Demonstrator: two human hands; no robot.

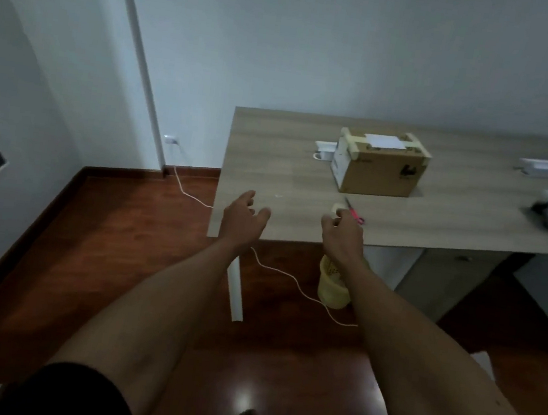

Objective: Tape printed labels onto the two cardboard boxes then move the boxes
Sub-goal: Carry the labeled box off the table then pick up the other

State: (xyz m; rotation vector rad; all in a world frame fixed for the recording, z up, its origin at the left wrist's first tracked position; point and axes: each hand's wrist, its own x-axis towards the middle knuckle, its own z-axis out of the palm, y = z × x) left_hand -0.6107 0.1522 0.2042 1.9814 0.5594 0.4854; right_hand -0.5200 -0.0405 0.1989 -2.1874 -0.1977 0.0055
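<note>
wooden bench (271, 158), bearing one cardboard box (380, 172) mid-top, white label (385, 141) already taped on its lid, probably awaiting moving. second box not in view. left hand (242, 212) reaching over bench edge, fingers relaxed, empty. right hand (342, 229) loosely curled beside tape roll (337, 209) and pink scissors (354, 213); grip unclear.

Two bare forearms extend from short black sleeves visible at the lower left and lower right frame edges. The left hand (243, 215) and right hand (342, 233) are uncovered: no gloves, rings, watch or wristband visible. Forearms are unclothed from sleeve hem to wrist. The sleeve fabric is plain and dark, without visible print or markings.
</note>
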